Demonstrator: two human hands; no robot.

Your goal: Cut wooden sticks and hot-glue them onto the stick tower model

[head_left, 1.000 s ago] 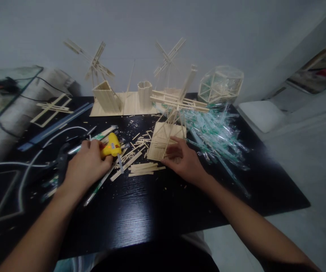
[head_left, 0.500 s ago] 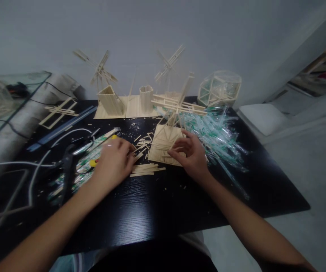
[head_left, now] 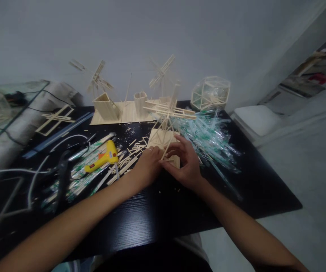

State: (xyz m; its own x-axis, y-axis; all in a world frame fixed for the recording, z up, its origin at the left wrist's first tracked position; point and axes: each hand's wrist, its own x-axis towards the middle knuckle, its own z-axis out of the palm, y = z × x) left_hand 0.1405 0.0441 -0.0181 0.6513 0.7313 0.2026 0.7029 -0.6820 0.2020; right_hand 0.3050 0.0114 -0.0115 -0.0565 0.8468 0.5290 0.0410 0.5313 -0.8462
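Near the middle of the black, shiny, rectangular tabletop (head_left: 134,226) stands a pale windmill model made of thin wooden sticks (head_left: 168,113), upright on its flat square base of pale wooden strips (head_left: 155,138). Both bare hands are at the near part of this base, very close to each other. The left hand (head_left: 149,163) reaches in from the left side with its fingers bent and gathered together; I cannot tell if they pinch something, because the back of the hand hides it. The right hand (head_left: 187,160) is curved around the right side of the base, with a gap between the thumb and the forefinger; whether its fingertips pinch a stick is not clear.

To the left of the left hand, a yellow plastic glue gun (head_left: 110,153) lies on its side upon green-and-clear plastic packets of wooden sticks (head_left: 79,185). Loose pale wooden sticks (head_left: 125,166) are scattered between the glue gun and the base. Just beyond the right hand spreads a heap of crumpled clear plastic wrappers with green print (head_left: 213,132).
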